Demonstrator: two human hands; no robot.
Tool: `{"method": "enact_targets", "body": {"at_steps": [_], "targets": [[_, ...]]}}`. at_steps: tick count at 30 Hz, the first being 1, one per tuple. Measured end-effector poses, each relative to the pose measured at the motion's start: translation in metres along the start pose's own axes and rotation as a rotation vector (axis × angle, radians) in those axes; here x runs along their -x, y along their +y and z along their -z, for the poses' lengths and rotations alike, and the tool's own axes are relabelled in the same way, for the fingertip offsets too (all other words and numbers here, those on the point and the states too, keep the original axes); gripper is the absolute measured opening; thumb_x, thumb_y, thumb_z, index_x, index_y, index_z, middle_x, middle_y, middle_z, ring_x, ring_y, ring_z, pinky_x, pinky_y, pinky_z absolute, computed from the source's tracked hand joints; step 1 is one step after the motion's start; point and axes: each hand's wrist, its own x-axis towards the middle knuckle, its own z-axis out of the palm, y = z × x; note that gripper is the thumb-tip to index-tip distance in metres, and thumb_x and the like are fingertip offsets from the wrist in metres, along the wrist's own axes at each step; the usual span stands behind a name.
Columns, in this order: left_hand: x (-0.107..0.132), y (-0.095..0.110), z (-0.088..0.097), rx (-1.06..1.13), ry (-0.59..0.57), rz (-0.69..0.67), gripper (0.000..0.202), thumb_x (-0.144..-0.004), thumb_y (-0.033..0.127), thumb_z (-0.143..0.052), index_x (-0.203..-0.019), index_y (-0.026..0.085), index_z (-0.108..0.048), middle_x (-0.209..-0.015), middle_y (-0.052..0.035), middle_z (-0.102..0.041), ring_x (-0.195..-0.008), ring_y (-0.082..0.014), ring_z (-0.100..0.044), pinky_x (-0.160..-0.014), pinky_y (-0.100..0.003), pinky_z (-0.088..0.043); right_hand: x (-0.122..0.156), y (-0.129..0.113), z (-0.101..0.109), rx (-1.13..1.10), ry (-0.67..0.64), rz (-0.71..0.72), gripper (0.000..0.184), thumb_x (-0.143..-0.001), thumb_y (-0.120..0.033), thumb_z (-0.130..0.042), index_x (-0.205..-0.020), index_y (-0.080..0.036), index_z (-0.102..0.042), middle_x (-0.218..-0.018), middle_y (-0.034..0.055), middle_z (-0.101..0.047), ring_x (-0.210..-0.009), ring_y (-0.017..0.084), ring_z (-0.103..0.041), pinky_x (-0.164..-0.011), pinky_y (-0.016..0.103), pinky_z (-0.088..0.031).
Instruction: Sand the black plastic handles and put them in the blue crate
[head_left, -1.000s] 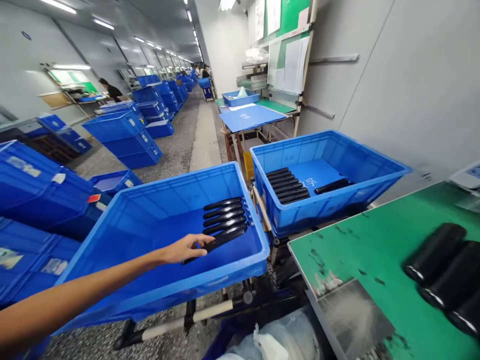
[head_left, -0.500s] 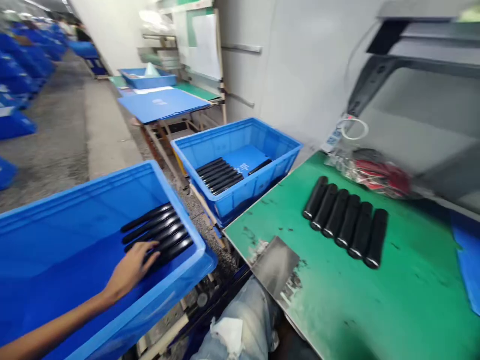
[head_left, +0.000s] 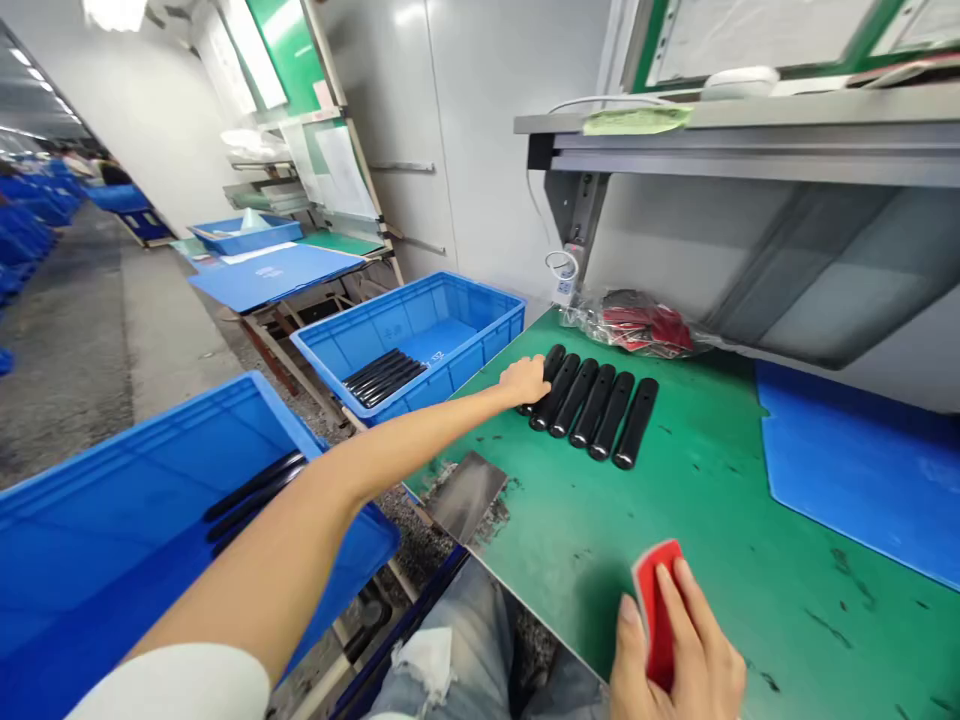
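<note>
My left hand (head_left: 525, 380) reaches across to the near-left end of a row of black tubes (head_left: 595, 405) on the green tabletop. Its fingers are curled around the leftmost black tube (head_left: 556, 358), which they partly cover. The tubes are glossy, with rounded near ends, and lie side by side at a slant. At the lower right, my right hand (head_left: 679, 650) grips a red pad (head_left: 660, 610) with a pale edge, bent between thumb and fingers, above the tabletop.
A blue bin (head_left: 150, 450) at left holds black tubes, partly hidden by my left arm. Another blue bin (head_left: 480, 350) beyond holds more. A plastic bag of red pieces (head_left: 645, 325) lies behind the row. A blue sheet (head_left: 847, 460) lies right, below a grey shelf (head_left: 735, 140).
My left hand has left the tubes in the left bin and is now at the row on the table. My right hand with the red pad has come into view. The view has turned right.
</note>
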Motion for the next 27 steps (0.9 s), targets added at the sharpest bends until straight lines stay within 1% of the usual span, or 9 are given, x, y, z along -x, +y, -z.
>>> {"method": "enact_targets", "body": {"at_steps": [4, 7, 9, 12, 15, 17, 19, 23, 27], "targets": [[-0.020, 0.024, 0.005, 0.011, -0.145, 0.127, 0.037, -0.094, 0.035, -0.066, -0.125, 0.016, -0.062, -0.126, -0.0114, -0.061, -0.112, -0.0257, -0.062, -0.094, -0.046, -0.054, -0.007, 0.012, 0.011, 0.397, -0.074, -0.078, 0.054, -0.093, -0.040, -0.063, -0.144, -0.025, -0.052, -0.150, 0.0176, -0.047, -0.115, 0.051, -0.053, -0.082, 0.070, -0.046], [-0.008, 0.025, 0.024, 0.113, -0.232, 0.115, 0.032, -0.094, 0.035, -0.066, -0.118, 0.014, -0.064, -0.115, -0.0094, -0.065, -0.100, -0.0224, -0.066, -0.085, -0.041, -0.057, -0.016, 0.033, 0.029, 0.404, -0.182, -0.079, 0.056, -0.092, -0.058, -0.058, -0.133, -0.020, -0.062, -0.149, 0.0220, -0.046, -0.132, 0.058, -0.037, -0.089, 0.079, -0.037], [0.020, 0.030, 0.031, 0.229, -0.276, 0.053, 0.033, -0.096, 0.034, -0.063, -0.120, 0.012, -0.063, -0.108, -0.0094, -0.068, -0.090, -0.0198, -0.068, -0.077, -0.035, -0.058, -0.026, 0.026, 0.036, 0.080, -0.209, -0.208, 0.064, -0.093, -0.061, -0.055, -0.144, -0.023, -0.051, -0.152, 0.0191, -0.045, -0.140, 0.050, -0.035, -0.101, 0.076, -0.034], [0.085, 0.046, 0.027, 0.426, -0.369, -0.111, 0.043, -0.094, 0.031, -0.063, -0.133, 0.013, -0.057, -0.104, -0.0091, -0.072, -0.080, -0.0158, -0.070, -0.066, -0.025, -0.056, -0.050, -0.015, 0.026, -0.772, -0.253, -0.578, 0.072, -0.096, -0.062, -0.049, -0.157, -0.032, -0.025, -0.154, 0.0111, -0.044, -0.136, 0.033, -0.049, -0.108, 0.058, -0.043], [0.128, 0.058, 0.023, 0.482, -0.486, -0.323, 0.042, -0.088, 0.044, -0.070, -0.123, 0.020, -0.066, -0.094, -0.0047, -0.075, -0.073, -0.0150, -0.071, -0.063, -0.023, -0.055, -0.074, -0.062, 0.007, -1.294, -0.088, -0.878, 0.071, -0.094, -0.057, -0.058, -0.154, -0.030, -0.030, -0.142, 0.0092, -0.057, -0.118, 0.023, -0.063, -0.096, 0.041, -0.054], [0.122, 0.059, 0.024, 0.389, -0.371, -0.351, 0.037, -0.098, 0.049, -0.054, -0.116, 0.021, -0.070, -0.092, -0.0047, -0.075, -0.078, -0.0159, -0.072, -0.072, -0.026, -0.057, -0.080, -0.079, 0.000, -1.333, 0.093, -0.958, 0.068, -0.090, -0.047, -0.069, -0.149, -0.031, -0.038, -0.123, 0.0049, -0.067, -0.088, 0.014, -0.067, -0.077, 0.027, -0.056], [0.092, 0.057, 0.026, 0.273, -0.171, -0.252, 0.037, -0.105, 0.040, -0.041, -0.126, 0.020, -0.064, -0.109, -0.0080, -0.073, -0.098, -0.0191, -0.070, -0.090, -0.034, -0.054, -0.076, -0.083, 0.002, -1.259, 0.114, -0.948, 0.067, -0.089, -0.045, -0.071, -0.147, -0.033, -0.040, -0.105, 0.0007, -0.068, -0.058, 0.007, -0.054, -0.054, 0.019, -0.048], [0.023, 0.052, 0.017, 0.142, -0.116, -0.014, 0.041, -0.096, 0.033, -0.063, -0.133, 0.016, -0.057, -0.135, -0.0134, -0.058, -0.120, -0.0281, -0.059, -0.100, -0.051, -0.050, -0.057, -0.066, 0.016, -1.030, -0.387, -0.846, 0.076, -0.090, -0.060, -0.062, -0.153, -0.034, -0.028, -0.088, -0.0016, -0.061, -0.043, 0.008, -0.036, -0.034, 0.019, -0.031], [-0.001, 0.051, 0.011, 0.121, -0.204, 0.058, 0.037, -0.094, 0.034, -0.067, -0.126, 0.015, -0.061, -0.127, -0.0118, -0.061, -0.111, -0.0256, -0.063, -0.092, -0.045, -0.055, -0.055, -0.051, 0.013, -0.411, -0.743, -0.243, 0.049, -0.103, -0.052, -0.040, -0.151, -0.041, -0.039, -0.113, 0.0055, -0.061, -0.073, 0.015, -0.062, -0.060, 0.026, -0.054]]}}
